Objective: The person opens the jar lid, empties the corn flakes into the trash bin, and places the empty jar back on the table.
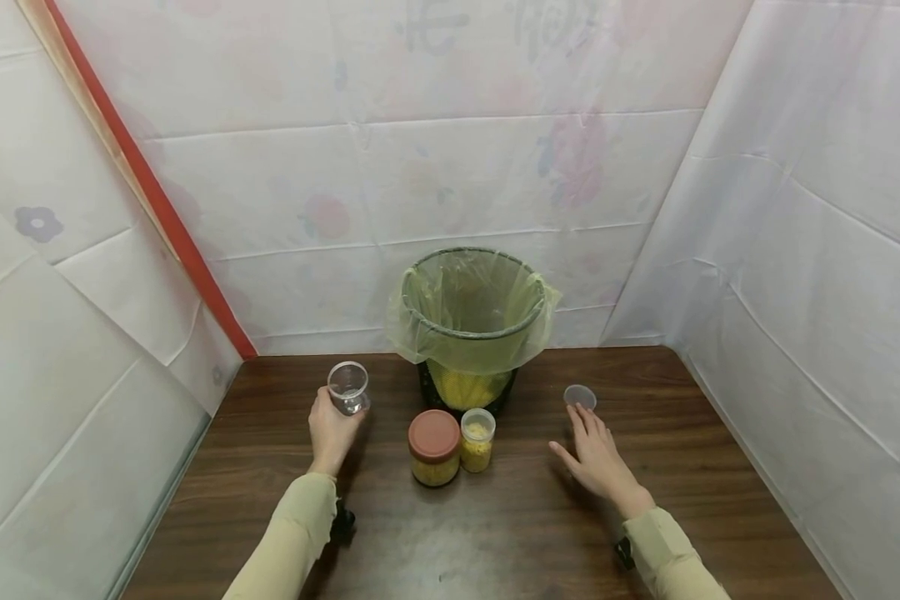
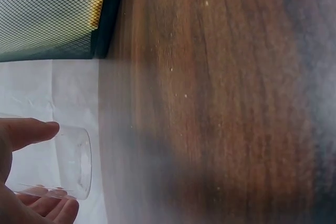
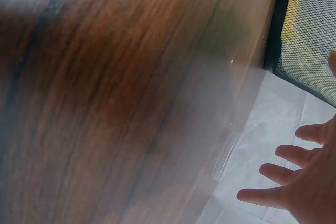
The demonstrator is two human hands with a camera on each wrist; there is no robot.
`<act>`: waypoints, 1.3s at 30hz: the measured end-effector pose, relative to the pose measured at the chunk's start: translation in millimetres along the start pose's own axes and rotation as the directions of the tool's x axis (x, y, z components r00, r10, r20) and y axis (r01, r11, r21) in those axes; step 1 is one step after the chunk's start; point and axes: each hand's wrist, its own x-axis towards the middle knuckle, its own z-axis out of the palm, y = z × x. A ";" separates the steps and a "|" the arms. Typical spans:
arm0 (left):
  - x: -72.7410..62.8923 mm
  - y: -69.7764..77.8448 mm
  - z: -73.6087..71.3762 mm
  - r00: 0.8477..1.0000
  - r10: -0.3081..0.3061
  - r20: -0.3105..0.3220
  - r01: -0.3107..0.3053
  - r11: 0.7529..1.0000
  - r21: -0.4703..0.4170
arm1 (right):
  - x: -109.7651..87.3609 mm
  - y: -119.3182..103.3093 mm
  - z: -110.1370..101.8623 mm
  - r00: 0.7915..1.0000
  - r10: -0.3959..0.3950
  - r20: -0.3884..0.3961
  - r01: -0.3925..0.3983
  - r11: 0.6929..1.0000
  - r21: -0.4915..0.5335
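1. Pale sleeves (image 1: 285,533), nearest, enter from 7 and 5 o'clock.
2. Clear cup (image 1: 348,382) at left hand's (image 1: 332,432) 1 o'clock; thumb and fingers grip its side.
3. Clear disc (image 1: 579,396) at right hand's (image 1: 598,461) 11 o'clock, by fingertips; contact unclear. Fingers spread wide.
4. Red-lidded jar (image 1: 434,450) at left hand's 3 o'clock.

Bin (image 1: 474,335): round black mesh, translucent yellow liner (image 1: 461,354), centre
Strip (image 1: 152,183): straight, red, upper left
Backdrop (image 1: 450,179): white pastel-printed sheeting, top centre
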 end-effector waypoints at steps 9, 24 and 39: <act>10.2 -9.1 1.4 1.000 -0.020 0.001 0.020 1.000 0.009 | 0.0 5.0 2.5 1.000 0.017 -0.002 -0.017 1.000 -0.017; 28.3 -18.8 2.0 0.999 -0.043 -0.023 0.044 0.998 0.041 | 1.6 12.3 -0.1 1.000 0.019 -0.005 -0.019 1.000 -0.018; 35.9 -25.4 -1.2 0.994 -0.105 0.031 0.104 0.993 0.050 | -1.1 17.1 -2.8 0.999 0.038 0.010 -0.038 0.999 0.001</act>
